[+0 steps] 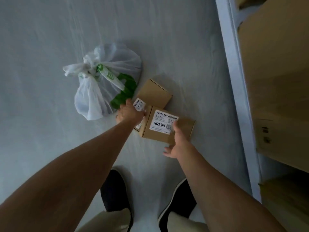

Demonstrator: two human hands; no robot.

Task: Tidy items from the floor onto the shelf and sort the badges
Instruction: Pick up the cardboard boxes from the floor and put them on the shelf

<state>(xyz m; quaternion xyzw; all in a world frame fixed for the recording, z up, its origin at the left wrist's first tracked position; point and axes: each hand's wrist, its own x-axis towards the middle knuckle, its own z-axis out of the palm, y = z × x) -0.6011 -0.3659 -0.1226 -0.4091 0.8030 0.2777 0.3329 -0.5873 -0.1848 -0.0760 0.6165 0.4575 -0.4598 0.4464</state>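
A pale grey floor [41, 39] runs beside a shelf [237, 81] at three o'clock. The labelled box [160, 126], centre frame, looks stiff and light; best held by opposite sides. The left hand [130, 113] presses its nine-o'clock side, grip hidden; the right hand [177, 141] rests spread on its five-o'clock corner.

A storeroom: metal shelving [234, 81] stacked with large cartons [275, 81].

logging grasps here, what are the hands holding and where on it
Both hands are on the labelled cardboard box: left hand at its left end, right hand at its near right corner. A closed grip cannot be confirmed.
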